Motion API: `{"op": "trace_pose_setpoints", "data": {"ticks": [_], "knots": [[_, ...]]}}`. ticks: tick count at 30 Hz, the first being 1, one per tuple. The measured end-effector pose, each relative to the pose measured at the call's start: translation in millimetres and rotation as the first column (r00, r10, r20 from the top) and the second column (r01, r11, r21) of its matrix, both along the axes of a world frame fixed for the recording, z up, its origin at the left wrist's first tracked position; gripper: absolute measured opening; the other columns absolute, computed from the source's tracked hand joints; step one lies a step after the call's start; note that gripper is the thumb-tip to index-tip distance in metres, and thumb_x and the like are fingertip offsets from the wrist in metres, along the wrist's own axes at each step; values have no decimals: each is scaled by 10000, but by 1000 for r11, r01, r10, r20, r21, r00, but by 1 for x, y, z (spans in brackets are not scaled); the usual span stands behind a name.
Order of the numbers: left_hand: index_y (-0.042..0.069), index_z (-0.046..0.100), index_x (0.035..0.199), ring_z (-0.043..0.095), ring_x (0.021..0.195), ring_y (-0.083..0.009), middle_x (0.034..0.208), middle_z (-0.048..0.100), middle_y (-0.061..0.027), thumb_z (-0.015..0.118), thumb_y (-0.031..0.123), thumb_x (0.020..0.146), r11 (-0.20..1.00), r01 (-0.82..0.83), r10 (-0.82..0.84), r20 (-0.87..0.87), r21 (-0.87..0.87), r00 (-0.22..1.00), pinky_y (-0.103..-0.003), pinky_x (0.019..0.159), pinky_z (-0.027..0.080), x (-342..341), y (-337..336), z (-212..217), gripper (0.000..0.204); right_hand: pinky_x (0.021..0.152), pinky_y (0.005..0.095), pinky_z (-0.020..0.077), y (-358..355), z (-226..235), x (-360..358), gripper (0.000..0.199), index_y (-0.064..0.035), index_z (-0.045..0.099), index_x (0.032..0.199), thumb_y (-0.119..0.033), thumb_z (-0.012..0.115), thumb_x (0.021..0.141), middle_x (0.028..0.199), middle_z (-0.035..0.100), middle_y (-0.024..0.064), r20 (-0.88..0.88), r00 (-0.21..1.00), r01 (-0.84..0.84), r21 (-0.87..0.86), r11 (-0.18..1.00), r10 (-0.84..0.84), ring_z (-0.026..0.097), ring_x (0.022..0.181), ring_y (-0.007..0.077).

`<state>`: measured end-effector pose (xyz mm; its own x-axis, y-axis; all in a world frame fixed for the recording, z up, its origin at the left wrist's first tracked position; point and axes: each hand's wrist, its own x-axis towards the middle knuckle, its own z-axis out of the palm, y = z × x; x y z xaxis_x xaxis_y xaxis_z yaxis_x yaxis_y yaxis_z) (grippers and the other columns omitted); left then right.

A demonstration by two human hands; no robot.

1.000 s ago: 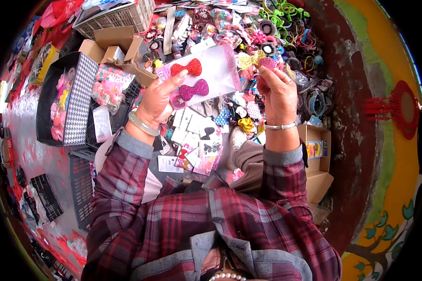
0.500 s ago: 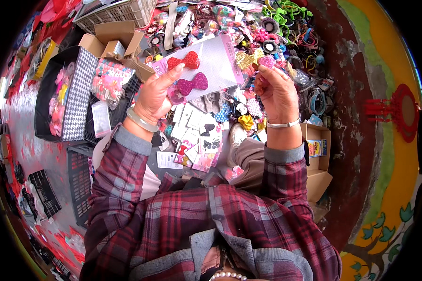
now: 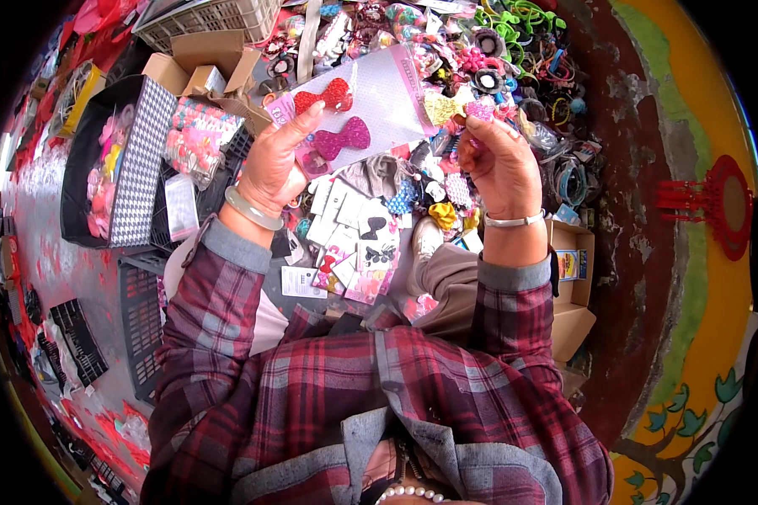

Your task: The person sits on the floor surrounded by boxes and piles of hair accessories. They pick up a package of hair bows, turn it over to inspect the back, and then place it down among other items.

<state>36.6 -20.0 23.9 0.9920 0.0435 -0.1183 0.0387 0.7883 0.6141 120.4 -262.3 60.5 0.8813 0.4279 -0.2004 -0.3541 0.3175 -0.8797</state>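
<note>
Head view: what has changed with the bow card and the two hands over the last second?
Little. The left hand keeps its grip on the bow card, with the red bow and magenta bow still clipped on it. The right hand has raised a small pink piece slightly, pinched in its fingertips. The pile of hair accessories below looks unchanged.

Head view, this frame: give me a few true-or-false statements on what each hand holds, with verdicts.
1. The left hand holds a display card bearing glittery bows. True.
2. The card carries a red bow above a magenta bow. True.
3. The right hand is empty. False: it pinches a small pink sparkly bow at its fingertips.
4. Both wrists are bare. False: a pale bangle sits on the left wrist, a silver bracelet on the right.
5. The sleeves are plain blue. False: they are red plaid.
</note>
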Motion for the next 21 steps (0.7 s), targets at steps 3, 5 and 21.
{"op": "trace_pose_setpoints", "data": {"ticks": [3, 5, 21], "knots": [[10, 510, 1143, 560, 997, -201, 1093, 572, -96, 538, 140, 869, 1000, -3, 3, 14, -31, 1000, -361, 894, 448, 1, 1, 1, 304, 486, 229, 363, -2, 3, 0, 100, -11, 568, 775, -103, 578, 814, 620, 544, 33, -16, 999, -36, 15, 999, 36, 489, 521, 111], [5, 508, 1143, 560, 998, -201, 1092, 571, -98, 540, 141, 868, 998, 6, -4, 42, -57, 999, -362, 896, 447, 0, 2, 3, 308, 474, 222, 340, 1, 8, -2, 105, -4, 579, 745, -93, 608, 791, 605, 524, 30, -20, 1000, -23, -26, 999, 23, 465, 516, 99], [-7, 512, 1129, 560, 1001, -191, 1089, 571, -99, 521, 120, 875, 999, 30, -30, 24, 15, 999, -350, 886, 463, 0, -4, -1, 284, 479, 204, 376, 5, 4, -7, 102, -12, 592, 715, -72, 617, 794, 619, 545, 21, 85, 996, 53, -143, 988, -41, 490, 519, 87]]}}
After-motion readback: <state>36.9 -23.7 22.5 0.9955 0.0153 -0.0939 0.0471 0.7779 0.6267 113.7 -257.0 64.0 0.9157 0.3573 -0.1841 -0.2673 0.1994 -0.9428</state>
